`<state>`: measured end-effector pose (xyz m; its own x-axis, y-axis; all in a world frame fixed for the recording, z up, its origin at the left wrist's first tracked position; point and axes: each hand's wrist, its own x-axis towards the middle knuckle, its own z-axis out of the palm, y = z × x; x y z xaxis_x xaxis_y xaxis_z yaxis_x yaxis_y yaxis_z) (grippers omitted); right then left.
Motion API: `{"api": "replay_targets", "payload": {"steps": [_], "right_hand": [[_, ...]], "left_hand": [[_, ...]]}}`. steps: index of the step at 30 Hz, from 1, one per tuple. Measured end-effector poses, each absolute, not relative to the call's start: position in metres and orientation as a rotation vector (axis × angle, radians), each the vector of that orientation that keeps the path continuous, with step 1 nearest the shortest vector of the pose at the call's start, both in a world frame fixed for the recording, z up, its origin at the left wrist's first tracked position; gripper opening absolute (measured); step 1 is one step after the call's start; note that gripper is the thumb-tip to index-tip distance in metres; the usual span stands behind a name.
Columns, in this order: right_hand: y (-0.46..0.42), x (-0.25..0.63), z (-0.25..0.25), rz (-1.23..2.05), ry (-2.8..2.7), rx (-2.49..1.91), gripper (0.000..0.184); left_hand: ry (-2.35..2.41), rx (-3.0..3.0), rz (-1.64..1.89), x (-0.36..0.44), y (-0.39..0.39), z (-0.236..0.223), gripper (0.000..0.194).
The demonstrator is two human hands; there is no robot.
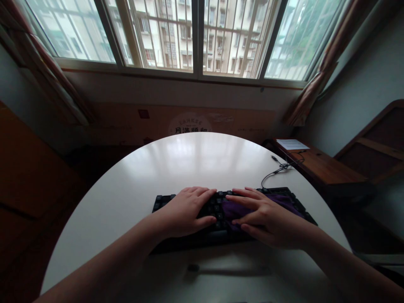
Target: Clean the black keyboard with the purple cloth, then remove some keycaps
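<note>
Fingers spread and uncurled, the right hand (265, 214) lies over a purple cloth (235, 209); how hard it presses, one cannot tell. Also uncurled, with its thumb apart, the left hand (189, 210) covers much of the left part of the black keyboard (217, 235), which sits beneath both hands on a white table (94, 235). Wiping looks under way: cloth covers keys under and right of the right hand, while those between the hands are uncovered. What is already clean does not show. The keyboard looks dark and broad, a cable (282, 167) looping beyond the right hand.
</note>
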<state>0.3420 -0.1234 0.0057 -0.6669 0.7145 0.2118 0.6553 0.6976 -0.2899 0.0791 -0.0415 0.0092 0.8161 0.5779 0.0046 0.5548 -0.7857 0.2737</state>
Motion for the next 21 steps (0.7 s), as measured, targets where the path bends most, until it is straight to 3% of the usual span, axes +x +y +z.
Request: {"api": "replay_targets", "payload": {"steps": [13, 21], "right_hand": [[-0.12, 0.363, 0.014, 0.313, -2.577, -1.121, 0.019], [-0.116, 0.373, 0.013, 0.434, -2.519, -1.096, 0.024]], "left_hand": [[0.865, 2.736, 0.132, 0.079, -0.04, 0.008, 0.068], [0.866, 2.737, 0.115, 0.08, -0.04, 0.008, 0.068]]}}
